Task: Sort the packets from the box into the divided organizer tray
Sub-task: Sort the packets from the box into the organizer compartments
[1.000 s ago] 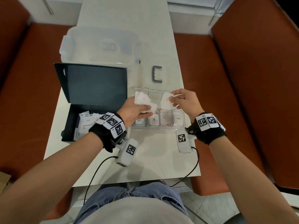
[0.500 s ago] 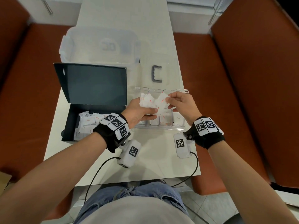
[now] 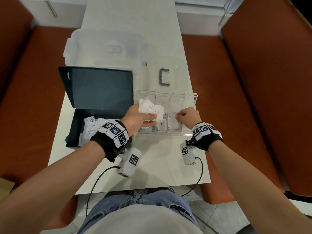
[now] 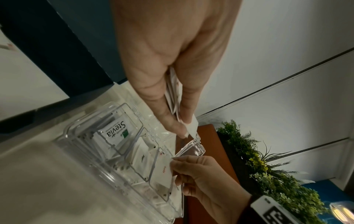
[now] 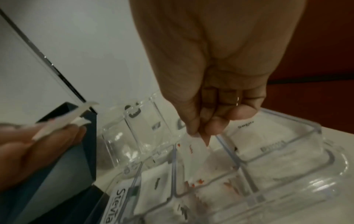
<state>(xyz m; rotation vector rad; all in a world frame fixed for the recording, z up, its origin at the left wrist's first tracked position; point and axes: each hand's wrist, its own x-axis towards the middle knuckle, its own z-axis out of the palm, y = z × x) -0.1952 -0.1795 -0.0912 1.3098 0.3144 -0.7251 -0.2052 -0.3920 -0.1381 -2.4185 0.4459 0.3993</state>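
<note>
A clear divided organizer tray [image 3: 168, 133] lies on the white table with its lid open at the back. Its front compartments hold white packets, one marked Stevia [image 4: 116, 130]. My left hand [image 3: 143, 119] grips a bunch of white packets with red print [image 3: 149, 108] above the tray's left end. My right hand [image 3: 177, 118] pinches a single red-printed packet [image 5: 197, 150] by its top edge. The packet's lower end is inside the third compartment from the left. To the left, the dark box [image 3: 75, 130] stands open with more packets [image 3: 92, 125] inside.
A clear plastic storage bin [image 3: 108, 48] sits behind the dark box. A grey handle [image 3: 163, 79] lies behind the tray. Orange-brown benches [image 3: 270, 98] flank the narrow table. The wrist cameras' cables trail over the table's near edge [image 3: 152, 189].
My right hand drew one packet away from the bunch and lowered it toward me into the tray's third compartment. My left hand keeps the bunch and has barely shifted.
</note>
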